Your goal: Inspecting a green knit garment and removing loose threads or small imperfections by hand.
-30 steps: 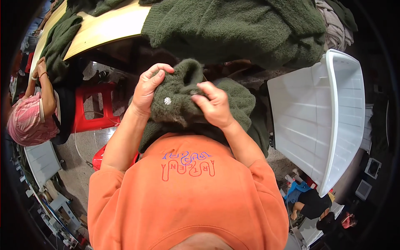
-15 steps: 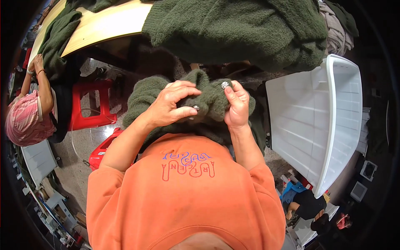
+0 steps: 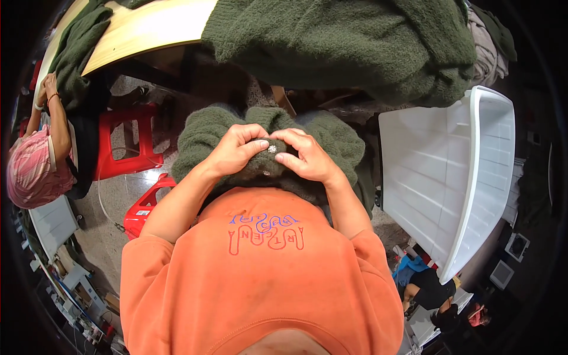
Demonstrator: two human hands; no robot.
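Observation:
A fuzzy dark green knit garment [image 3: 207, 133] lies bunched over my lap. My left hand [image 3: 238, 152] pinches its edge, the thumb lying just left of a shiny, jewelled button [image 3: 272, 149]. On the other side of that button, my right hand [image 3: 306, 156] grips the same strip of knit between thumb and fingers. The fingertips of both hands nearly meet above the button, and some are hidden behind the fabric. Lower on the garment, closer to my body, a second shiny button [image 3: 266, 173] shows.
Ahead, a pile of green knitwear [image 3: 343, 47] overhangs the wooden table [image 3: 154, 29]. A large white plastic bin [image 3: 432, 177] stands at my right. Red stools [image 3: 127, 142] are at my left, near a person in a pink head covering [image 3: 38, 171]. Another person [image 3: 429, 290] sits behind right.
My right hand has moved left toward my left hand, bringing the knit together. The button that was by my right thumb now lies between both hands.

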